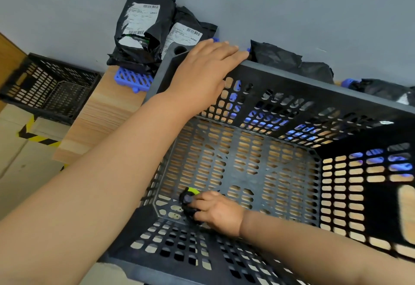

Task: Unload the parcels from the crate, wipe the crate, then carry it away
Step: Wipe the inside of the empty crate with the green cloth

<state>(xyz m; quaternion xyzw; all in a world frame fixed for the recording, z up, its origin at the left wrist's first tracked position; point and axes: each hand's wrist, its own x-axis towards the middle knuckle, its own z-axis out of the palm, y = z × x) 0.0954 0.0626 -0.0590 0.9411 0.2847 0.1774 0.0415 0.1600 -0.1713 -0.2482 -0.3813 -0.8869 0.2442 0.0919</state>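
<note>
The dark grey moulded plastic crate (280, 75) was pierced on walls and floor by regular rows of rounded slots, through which pale wood and blue showed. The crumpled black plastic parcels (143, 26) at far left bore white labels printed with black barcodes and text. Beneath them lay a bright blue plastic lattice mat (134, 80). The light tan wooden tabletop (101, 113) showed fine straight grain. A small black object with a lime-green band (190, 197) sat in the crate's near left corner. At left stood a black slotted plastic crate (49, 89); yellow-and-black diagonally striped tape (33, 136) marked the beige floor (18, 172). The plain wall (292, 3) was blue-grey.
</note>
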